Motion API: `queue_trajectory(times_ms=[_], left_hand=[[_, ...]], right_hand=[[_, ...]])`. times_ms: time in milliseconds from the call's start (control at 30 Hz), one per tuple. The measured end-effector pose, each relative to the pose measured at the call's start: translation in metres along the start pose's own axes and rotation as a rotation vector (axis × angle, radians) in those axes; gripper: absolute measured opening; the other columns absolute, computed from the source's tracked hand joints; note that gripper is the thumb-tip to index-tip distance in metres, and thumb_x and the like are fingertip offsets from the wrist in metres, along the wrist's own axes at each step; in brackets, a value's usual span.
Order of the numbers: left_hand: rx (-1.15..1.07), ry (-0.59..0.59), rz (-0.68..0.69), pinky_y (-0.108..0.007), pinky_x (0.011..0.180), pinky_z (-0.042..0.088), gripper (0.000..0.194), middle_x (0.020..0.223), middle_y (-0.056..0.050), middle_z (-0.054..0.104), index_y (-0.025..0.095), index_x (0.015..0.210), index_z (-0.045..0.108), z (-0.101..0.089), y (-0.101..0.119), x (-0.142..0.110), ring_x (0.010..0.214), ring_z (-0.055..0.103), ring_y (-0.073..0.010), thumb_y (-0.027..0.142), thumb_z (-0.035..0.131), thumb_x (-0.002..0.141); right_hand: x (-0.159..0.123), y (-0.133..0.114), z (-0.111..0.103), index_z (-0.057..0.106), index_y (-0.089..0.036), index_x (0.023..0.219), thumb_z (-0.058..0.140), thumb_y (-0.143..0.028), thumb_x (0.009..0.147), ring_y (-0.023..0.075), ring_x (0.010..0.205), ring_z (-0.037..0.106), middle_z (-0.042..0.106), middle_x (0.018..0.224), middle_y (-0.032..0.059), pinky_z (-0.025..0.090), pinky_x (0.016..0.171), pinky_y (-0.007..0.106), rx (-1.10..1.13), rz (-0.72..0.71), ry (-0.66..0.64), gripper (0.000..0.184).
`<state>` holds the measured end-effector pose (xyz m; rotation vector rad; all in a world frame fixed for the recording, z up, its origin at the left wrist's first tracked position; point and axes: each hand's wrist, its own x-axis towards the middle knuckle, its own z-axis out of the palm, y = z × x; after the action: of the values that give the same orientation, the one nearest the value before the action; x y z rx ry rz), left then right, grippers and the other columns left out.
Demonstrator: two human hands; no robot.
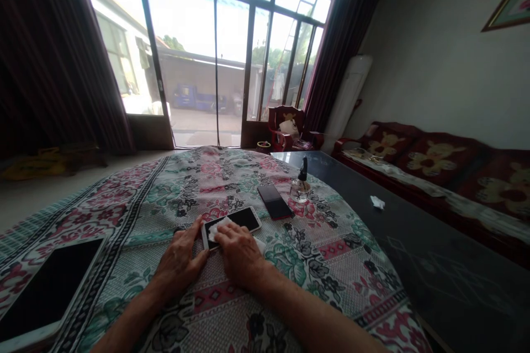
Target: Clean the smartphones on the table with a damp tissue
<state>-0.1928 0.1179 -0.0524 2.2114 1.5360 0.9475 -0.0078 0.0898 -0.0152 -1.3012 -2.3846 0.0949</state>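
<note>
A white-framed phone (242,218) lies screen up on a flowered cloth (174,193) that covers the table. My left hand (180,262) rests beside the phone's near left corner, its fingers against the edge. My right hand (238,253) lies over the phone's near end and presses a white wipe (218,228) flat on the screen with closed fingers. A second, dark red phone (274,201) lies just beyond, to the right. A small clear spray bottle (301,185) with a black nozzle stands next to it.
A large tablet (45,292) with a black screen lies at the near left on the cloth. A dark glass table (434,265) with a crumpled white scrap (377,202) extends right. A red sofa (447,171) lines the wall; a wooden chair (285,127) stands by the glass doors.
</note>
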Motion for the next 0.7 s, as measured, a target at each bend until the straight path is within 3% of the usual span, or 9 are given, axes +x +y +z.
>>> queue_trajectory(times_ms=[267,367,533,700], left_hand=[[-0.014,-0.035,-0.024,-0.046,0.104,0.04,0.075,0.132,-0.013,0.057,0.009,0.146,0.031,-0.006,0.008,0.0,0.12,0.051,-0.0288,0.034,0.051,0.078],[0.002,-0.03,-0.026,-0.045,0.103,0.042,0.074,0.131,-0.014,0.058,0.008,0.145,0.033,-0.006,0.01,0.0,0.12,0.051,-0.0291,0.033,0.051,0.077],[0.019,0.002,0.006,-0.045,0.103,0.042,0.069,0.131,-0.014,0.058,0.009,0.14,0.041,-0.005,0.011,0.0,0.119,0.051,-0.0294,0.03,0.052,0.076],[0.021,0.006,0.01,-0.044,0.103,0.042,0.069,0.133,-0.014,0.058,0.009,0.141,0.041,-0.002,0.007,0.0,0.12,0.051,-0.0289,0.028,0.051,0.075]], right_hand=[[-0.005,0.034,-0.021,0.064,-0.016,0.117,0.042,-0.013,0.087,0.0217,0.125,0.046,0.06,0.131,0.0082,0.032,0.105,0.035,-0.055,0.275,0.027,0.037],[-0.005,0.037,-0.024,0.061,-0.014,0.122,0.041,-0.013,0.087,0.0233,0.129,0.043,0.056,0.134,0.0103,0.031,0.105,0.037,-0.097,0.344,0.019,0.041],[-0.003,0.01,-0.011,0.051,-0.014,0.133,0.042,-0.019,0.089,0.0252,0.135,0.035,0.045,0.145,0.0122,0.029,0.107,0.041,-0.091,0.153,-0.043,0.046],[-0.001,-0.011,-0.002,0.051,-0.017,0.132,0.044,-0.021,0.087,0.0219,0.133,0.038,0.047,0.144,0.0081,0.03,0.106,0.038,0.0,-0.029,-0.076,0.045]])
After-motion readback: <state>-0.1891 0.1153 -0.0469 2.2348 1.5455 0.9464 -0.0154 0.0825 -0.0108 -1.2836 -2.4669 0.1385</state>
